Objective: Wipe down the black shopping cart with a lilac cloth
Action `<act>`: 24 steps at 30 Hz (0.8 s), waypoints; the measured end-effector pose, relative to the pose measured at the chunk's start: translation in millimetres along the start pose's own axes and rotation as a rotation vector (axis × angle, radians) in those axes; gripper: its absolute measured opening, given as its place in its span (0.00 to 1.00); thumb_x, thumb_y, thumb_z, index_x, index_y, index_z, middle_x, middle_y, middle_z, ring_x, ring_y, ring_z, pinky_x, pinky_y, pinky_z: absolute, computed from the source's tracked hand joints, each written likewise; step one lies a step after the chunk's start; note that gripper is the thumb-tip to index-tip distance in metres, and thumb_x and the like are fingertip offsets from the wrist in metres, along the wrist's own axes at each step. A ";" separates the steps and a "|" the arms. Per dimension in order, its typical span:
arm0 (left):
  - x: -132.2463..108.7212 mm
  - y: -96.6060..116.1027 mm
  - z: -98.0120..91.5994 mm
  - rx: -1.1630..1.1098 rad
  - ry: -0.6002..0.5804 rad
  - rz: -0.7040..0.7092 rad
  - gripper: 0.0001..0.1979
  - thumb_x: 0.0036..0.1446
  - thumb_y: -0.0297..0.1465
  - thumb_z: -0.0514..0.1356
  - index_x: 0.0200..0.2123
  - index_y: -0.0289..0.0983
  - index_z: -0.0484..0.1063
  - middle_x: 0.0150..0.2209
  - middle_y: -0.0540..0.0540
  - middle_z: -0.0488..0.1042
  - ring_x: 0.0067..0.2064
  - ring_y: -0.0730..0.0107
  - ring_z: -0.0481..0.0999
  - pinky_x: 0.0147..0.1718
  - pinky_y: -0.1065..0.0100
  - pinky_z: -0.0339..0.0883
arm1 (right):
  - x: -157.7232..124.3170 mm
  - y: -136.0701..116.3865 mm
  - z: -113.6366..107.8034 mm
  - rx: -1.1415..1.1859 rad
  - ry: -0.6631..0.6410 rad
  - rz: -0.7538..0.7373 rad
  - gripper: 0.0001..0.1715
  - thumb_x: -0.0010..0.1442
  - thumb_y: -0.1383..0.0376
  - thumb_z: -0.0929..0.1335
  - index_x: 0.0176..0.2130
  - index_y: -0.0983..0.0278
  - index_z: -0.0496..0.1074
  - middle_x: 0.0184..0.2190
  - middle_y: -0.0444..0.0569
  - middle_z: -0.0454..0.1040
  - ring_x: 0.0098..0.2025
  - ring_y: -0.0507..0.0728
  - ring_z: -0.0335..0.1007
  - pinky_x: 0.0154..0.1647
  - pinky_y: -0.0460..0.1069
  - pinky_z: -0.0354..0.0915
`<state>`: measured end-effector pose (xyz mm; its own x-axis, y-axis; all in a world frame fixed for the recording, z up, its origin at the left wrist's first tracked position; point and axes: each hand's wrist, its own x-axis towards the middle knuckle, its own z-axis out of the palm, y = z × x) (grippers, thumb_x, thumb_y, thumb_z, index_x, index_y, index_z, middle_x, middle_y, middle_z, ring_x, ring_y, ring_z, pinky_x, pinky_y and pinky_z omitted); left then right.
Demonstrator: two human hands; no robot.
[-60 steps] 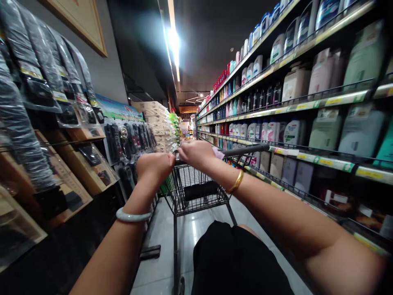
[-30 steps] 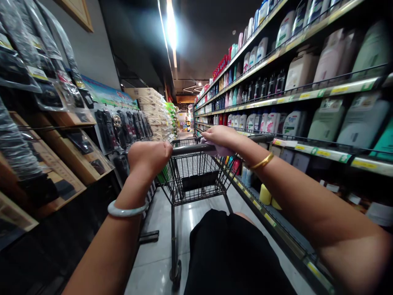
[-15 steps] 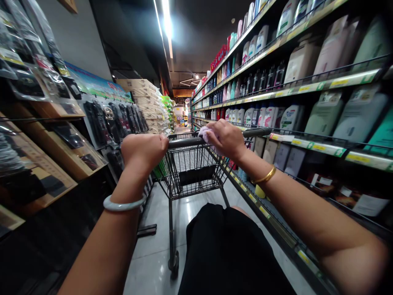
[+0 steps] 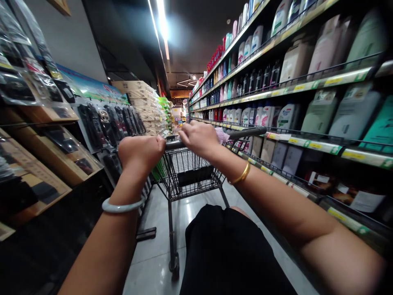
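Note:
A black wire shopping cart (image 4: 190,176) stands in a shop aisle in front of me. My left hand (image 4: 141,150) is closed in a fist round the left end of the cart's handle bar (image 4: 245,132). My right hand (image 4: 199,137) is closed on the bar near its middle, pressing a pale pink cloth (image 4: 221,133) against it. A pale bangle sits on my left wrist and a gold one on my right. A green item shows in the cart's left side, partly hidden by my left hand.
Shelves of bottles and refill pouches (image 4: 285,114) run along the right. Hanging packaged goods and wooden racks (image 4: 46,135) line the left, with stacked cartons (image 4: 144,102) further on. The tiled aisle floor (image 4: 153,254) runs ahead under ceiling lights.
My right hand with the cloth has slid left along the handle bar, after going right a moment earlier. The left hand keeps its grip. The view has advanced slightly along the aisle.

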<state>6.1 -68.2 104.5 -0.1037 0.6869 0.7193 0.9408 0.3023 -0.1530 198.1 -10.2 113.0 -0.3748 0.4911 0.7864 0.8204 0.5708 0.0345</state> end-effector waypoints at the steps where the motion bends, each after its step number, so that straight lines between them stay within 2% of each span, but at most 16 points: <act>1: 0.6 -0.6 1.0 0.005 -0.006 -0.003 0.43 0.70 0.41 0.32 0.44 0.30 0.87 0.41 0.28 0.84 0.43 0.43 0.82 0.35 0.55 0.62 | -6.4 -8.3 3.6 -0.013 0.045 -0.047 0.27 0.77 0.51 0.58 0.54 0.60 0.80 0.49 0.57 0.81 0.45 0.62 0.72 0.43 0.54 0.56; 4: 2.5 -2.1 2.5 0.026 -0.030 -0.010 0.43 0.70 0.42 0.31 0.44 0.32 0.87 0.40 0.29 0.84 0.42 0.43 0.82 0.33 0.56 0.61 | -21.7 -10.6 8.8 -0.011 0.092 -0.163 0.27 0.79 0.50 0.56 0.62 0.54 0.75 0.57 0.55 0.78 0.52 0.63 0.70 0.49 0.55 0.58; 6: 3.4 -2.3 2.6 0.035 -0.031 -0.002 0.44 0.70 0.43 0.31 0.44 0.32 0.87 0.40 0.29 0.84 0.42 0.43 0.82 0.32 0.56 0.60 | -28.7 4.2 7.6 0.019 0.082 -0.223 0.28 0.79 0.49 0.56 0.65 0.53 0.73 0.60 0.53 0.76 0.54 0.62 0.69 0.51 0.55 0.59; 8: 3.6 -2.1 2.6 0.040 -0.033 0.000 0.44 0.70 0.43 0.31 0.43 0.33 0.87 0.40 0.30 0.84 0.41 0.44 0.82 0.32 0.56 0.59 | -32.7 25.3 3.6 0.045 0.075 -0.236 0.29 0.79 0.47 0.57 0.65 0.55 0.73 0.58 0.54 0.77 0.54 0.62 0.69 0.51 0.54 0.60; 10: 3.4 -1.7 2.6 0.043 -0.039 -0.005 0.43 0.70 0.42 0.31 0.42 0.33 0.87 0.39 0.30 0.84 0.41 0.45 0.81 0.32 0.57 0.59 | -32.8 47.9 -2.1 0.056 0.069 -0.164 0.30 0.78 0.46 0.57 0.61 0.58 0.76 0.54 0.54 0.78 0.50 0.61 0.70 0.47 0.53 0.60; 12: 2.8 -1.5 2.4 0.041 -0.033 -0.007 0.42 0.70 0.42 0.32 0.42 0.33 0.87 0.38 0.31 0.83 0.40 0.46 0.81 0.32 0.57 0.58 | -28.6 69.2 -9.1 0.037 0.041 -0.023 0.30 0.77 0.46 0.58 0.56 0.60 0.79 0.50 0.55 0.80 0.45 0.60 0.71 0.41 0.53 0.58; 16: 1.9 -2.7 -0.1 0.015 -0.034 0.007 0.43 0.70 0.43 0.31 0.42 0.32 0.87 0.38 0.29 0.83 0.40 0.45 0.80 0.31 0.57 0.56 | -13.6 101.8 -23.0 -0.036 -0.149 0.223 0.29 0.73 0.48 0.59 0.49 0.61 0.82 0.47 0.58 0.83 0.42 0.62 0.74 0.37 0.54 0.56; 19: 1.9 -4.7 -2.3 -0.003 -0.042 0.036 0.42 0.70 0.42 0.32 0.42 0.31 0.86 0.37 0.28 0.82 0.40 0.44 0.81 0.31 0.57 0.55 | -5.7 118.3 -29.2 -0.054 -0.254 0.263 0.30 0.71 0.47 0.60 0.49 0.60 0.83 0.49 0.58 0.85 0.45 0.65 0.77 0.38 0.54 0.58; 24: 1.3 -5.6 -0.5 0.003 -0.020 0.075 0.43 0.71 0.42 0.31 0.41 0.31 0.86 0.36 0.28 0.81 0.39 0.44 0.81 0.30 0.56 0.54 | -5.9 150.9 -33.9 -0.082 -0.294 0.325 0.31 0.70 0.46 0.60 0.50 0.58 0.84 0.52 0.57 0.85 0.50 0.66 0.78 0.39 0.54 0.60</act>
<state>0.8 -69.3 106.6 -0.0394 0.7206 0.6922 0.9453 0.2513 -0.2078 338.7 50.7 134.5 -0.1890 0.8091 0.5565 0.9430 0.3077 -0.1270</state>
